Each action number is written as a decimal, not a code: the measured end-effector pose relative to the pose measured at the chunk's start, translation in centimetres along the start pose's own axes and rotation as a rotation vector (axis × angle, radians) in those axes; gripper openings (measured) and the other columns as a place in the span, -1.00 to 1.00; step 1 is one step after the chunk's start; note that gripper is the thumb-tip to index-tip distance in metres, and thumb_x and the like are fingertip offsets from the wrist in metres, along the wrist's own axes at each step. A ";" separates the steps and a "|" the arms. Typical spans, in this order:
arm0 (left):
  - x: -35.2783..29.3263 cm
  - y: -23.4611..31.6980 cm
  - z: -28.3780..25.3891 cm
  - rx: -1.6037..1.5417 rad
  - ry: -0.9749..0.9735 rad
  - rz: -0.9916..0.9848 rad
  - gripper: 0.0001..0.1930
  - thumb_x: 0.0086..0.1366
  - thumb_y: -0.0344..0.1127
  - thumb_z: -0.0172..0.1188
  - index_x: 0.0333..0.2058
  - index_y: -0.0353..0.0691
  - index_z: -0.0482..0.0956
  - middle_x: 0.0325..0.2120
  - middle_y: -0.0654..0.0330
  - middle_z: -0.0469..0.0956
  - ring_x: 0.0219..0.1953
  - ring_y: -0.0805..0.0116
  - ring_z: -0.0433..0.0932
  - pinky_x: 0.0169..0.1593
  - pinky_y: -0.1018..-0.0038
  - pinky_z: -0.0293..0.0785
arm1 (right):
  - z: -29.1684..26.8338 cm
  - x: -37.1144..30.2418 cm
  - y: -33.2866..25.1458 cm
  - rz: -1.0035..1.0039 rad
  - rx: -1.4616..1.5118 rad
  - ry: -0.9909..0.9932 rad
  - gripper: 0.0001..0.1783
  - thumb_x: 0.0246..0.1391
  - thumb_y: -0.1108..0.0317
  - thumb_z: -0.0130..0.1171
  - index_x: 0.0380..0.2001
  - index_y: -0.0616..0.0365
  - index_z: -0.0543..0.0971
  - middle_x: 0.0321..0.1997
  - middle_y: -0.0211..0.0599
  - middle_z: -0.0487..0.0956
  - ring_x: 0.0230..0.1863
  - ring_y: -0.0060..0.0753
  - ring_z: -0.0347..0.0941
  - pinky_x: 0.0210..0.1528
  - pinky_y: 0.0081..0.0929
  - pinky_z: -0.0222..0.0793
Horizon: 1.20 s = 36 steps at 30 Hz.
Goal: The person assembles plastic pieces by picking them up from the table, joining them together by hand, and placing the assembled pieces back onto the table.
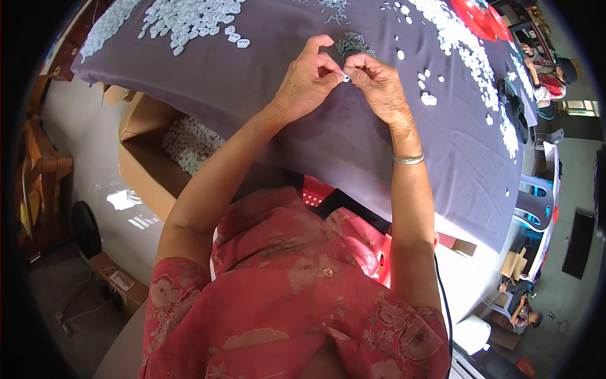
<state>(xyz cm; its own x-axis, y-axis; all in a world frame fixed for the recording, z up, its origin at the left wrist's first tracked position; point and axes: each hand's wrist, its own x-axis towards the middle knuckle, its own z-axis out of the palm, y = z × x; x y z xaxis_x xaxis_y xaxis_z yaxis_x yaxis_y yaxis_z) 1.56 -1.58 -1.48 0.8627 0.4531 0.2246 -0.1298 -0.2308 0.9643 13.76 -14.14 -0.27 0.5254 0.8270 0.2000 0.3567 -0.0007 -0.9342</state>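
A small white plastic piece point(345, 77) is pinched between my two hands above the dark cloth. My left hand point(304, 82) grips it from the left with thumb and forefinger, the other fingers curled and raised. From the right, the thumb and fingertips of my right hand point(380, 91) close on the same spot. Whether a thin pin is also between those fingers is too small to tell. Just beyond my hands lies a pile of thin grey-green pins point(355, 44). A few loose white pieces point(428, 99) lie right of my right hand.
The table's dark cloth point(252, 69) hangs over its near edge. White oval pieces point(189, 22) are heaped at the far left, smaller white pieces point(467, 54) at the right. A red tray point(475, 19) stands far right. An open cardboard box point(148, 161) of white pieces sits below left. Other people work at right.
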 end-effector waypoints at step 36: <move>0.7 -1.1 0.4 -0.053 -0.033 0.045 -0.49 0.15 -0.51 0.19 0.06 -0.34 0.20 -0.45 0.26 0.53 -0.39 0.54 0.49 -0.22 0.59 0.43 | -15.4 -6.5 3.0 0.010 -0.659 0.321 -0.82 -0.03 0.42 0.22 -0.28 0.08 0.62 -0.43 -0.35 0.52 -0.45 -0.48 0.45 -0.29 -0.51 0.41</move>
<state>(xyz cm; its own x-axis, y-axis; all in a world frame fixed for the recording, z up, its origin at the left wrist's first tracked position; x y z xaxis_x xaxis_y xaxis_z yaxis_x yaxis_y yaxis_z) 2.55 -1.32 -2.48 0.8710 0.4143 0.2642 -0.1939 -0.2043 0.9595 23.28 -28.17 0.21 0.6956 0.6199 0.3632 0.6881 -0.4295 -0.5849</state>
